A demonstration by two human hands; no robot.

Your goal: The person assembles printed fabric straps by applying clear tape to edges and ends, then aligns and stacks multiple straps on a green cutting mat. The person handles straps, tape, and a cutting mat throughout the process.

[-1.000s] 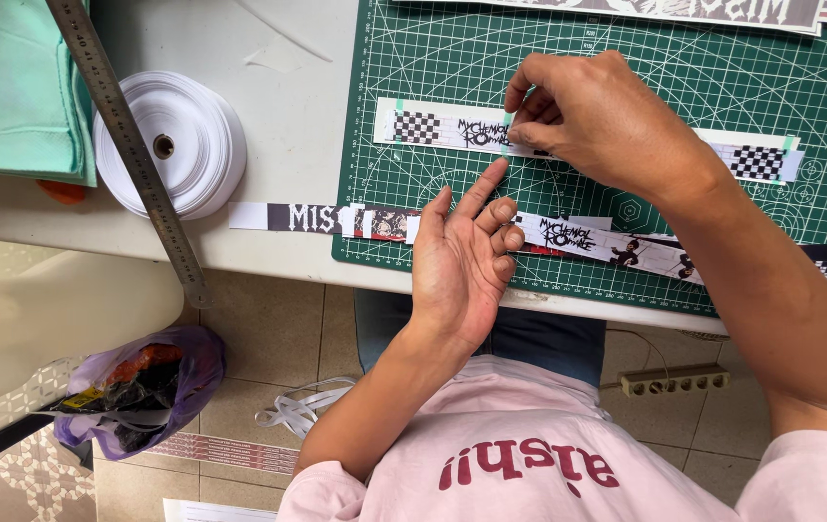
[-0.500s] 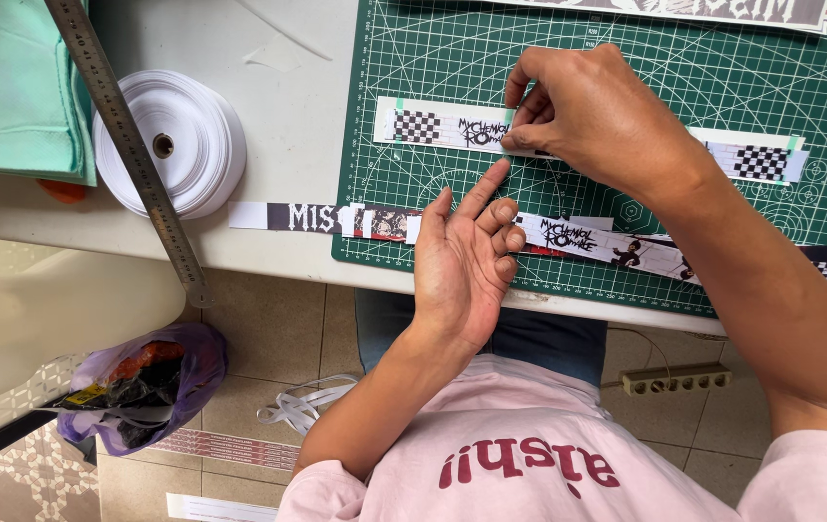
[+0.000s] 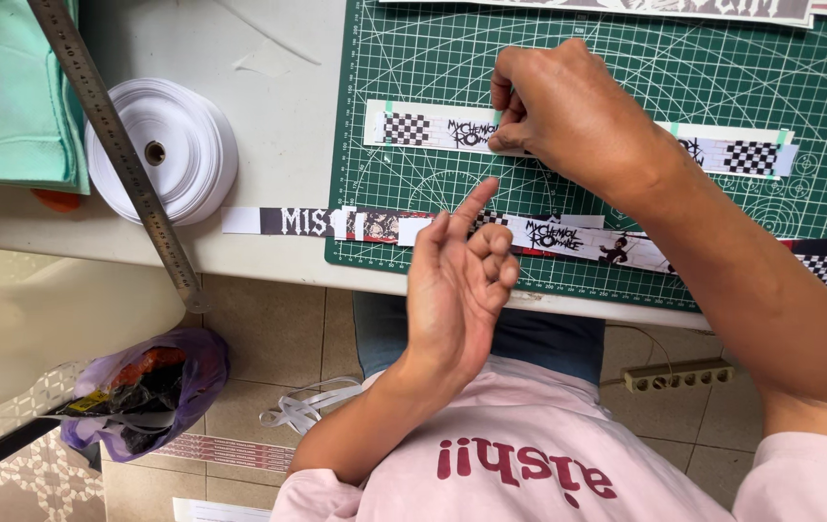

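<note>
Your white desk (image 3: 278, 126) carries the green cutting mat (image 3: 626, 68), the landmark here. Off the mat's left edge sit a white ribbon roll (image 3: 191, 145) and a steel ruler (image 3: 114, 145). Your right hand (image 3: 568, 116) rests on the mat, its grip pinching the upper printed strip (image 3: 433, 129). Your left hand (image 3: 457, 290) hovers at the mat's near edge, grip released, fingers loosely curled, over the lower printed strip (image 3: 578, 237).

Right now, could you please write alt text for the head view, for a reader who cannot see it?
The right hand presses on a printed strip lying on a green cutting mat, while the left hand hovers palm-up above a second strip. A white tape roll and steel ruler lie to the left.
</note>
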